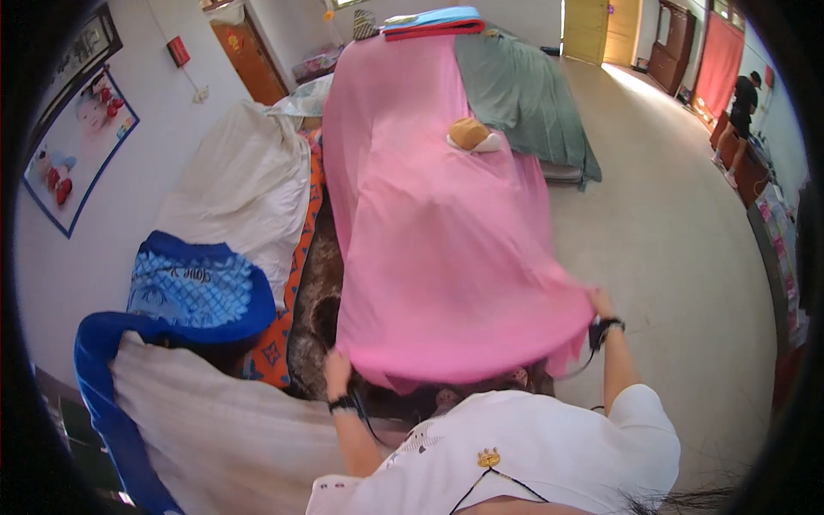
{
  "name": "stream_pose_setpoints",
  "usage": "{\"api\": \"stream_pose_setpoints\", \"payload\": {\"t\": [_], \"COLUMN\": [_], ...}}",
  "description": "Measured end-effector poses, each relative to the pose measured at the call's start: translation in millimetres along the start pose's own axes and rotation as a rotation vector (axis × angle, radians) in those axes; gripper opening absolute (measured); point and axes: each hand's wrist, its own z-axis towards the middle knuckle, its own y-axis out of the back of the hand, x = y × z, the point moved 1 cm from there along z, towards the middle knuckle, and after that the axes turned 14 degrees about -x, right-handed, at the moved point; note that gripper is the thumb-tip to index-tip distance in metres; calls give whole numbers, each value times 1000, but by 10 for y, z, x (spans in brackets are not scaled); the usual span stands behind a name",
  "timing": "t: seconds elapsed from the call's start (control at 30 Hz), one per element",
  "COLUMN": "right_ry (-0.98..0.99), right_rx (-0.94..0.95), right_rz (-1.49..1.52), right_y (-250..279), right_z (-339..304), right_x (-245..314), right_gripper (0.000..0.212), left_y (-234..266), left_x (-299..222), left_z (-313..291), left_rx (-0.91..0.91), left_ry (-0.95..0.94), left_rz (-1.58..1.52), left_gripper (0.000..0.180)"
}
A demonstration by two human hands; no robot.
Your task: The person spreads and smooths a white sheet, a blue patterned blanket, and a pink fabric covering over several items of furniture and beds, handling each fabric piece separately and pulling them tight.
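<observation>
The pink cloth [446, 232] lies draped over a long support whose form it hides, reaching to folded blue-and-red bedding [433, 21] at the far edge; its near edge is blurred. The left hand's [337, 375] fingers are closed on the near left corner, and the right hand [601, 302] grips the near right corner; single fingers are hard to make out. A tan-and-white item [470, 135], its kind unclear, rests toward the cloth's far right edge, near a green cloth [524, 94]. A white shirt [532, 438] covers the view at the bottom. Along the left edge, a brown surface [318, 275] shows as a narrow strip, then a cream cloth [240, 180] and a blue patterned cover [202, 283]. Along the right edge, pale floor [661, 232] stretches to a yellow door [584, 33].
</observation>
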Motion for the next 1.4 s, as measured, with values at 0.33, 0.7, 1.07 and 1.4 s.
{"api": "stream_pose_setpoints", "payload": {"t": [0.33, 0.7, 1.07, 1.4], "right_ry": [380, -25, 174, 251], "right_rx": [-509, 597, 466, 114], "right_rz": [623, -688, -411, 299], "right_y": [2114, -237, -217, 772], "right_z": [440, -744, -675, 590], "right_x": [2513, -563, 359, 1735], "right_gripper": [32, 30, 34, 35], "left_y": [1644, -476, -405, 882], "left_x": [-946, 810, 416, -563], "left_z": [371, -1499, -1128, 209], "left_rx": [-699, 193, 48, -129], "left_ry": [-99, 447, 322, 434], "left_rz": [-510, 56, -125, -1361], "left_gripper": [22, 45, 31, 14]}}
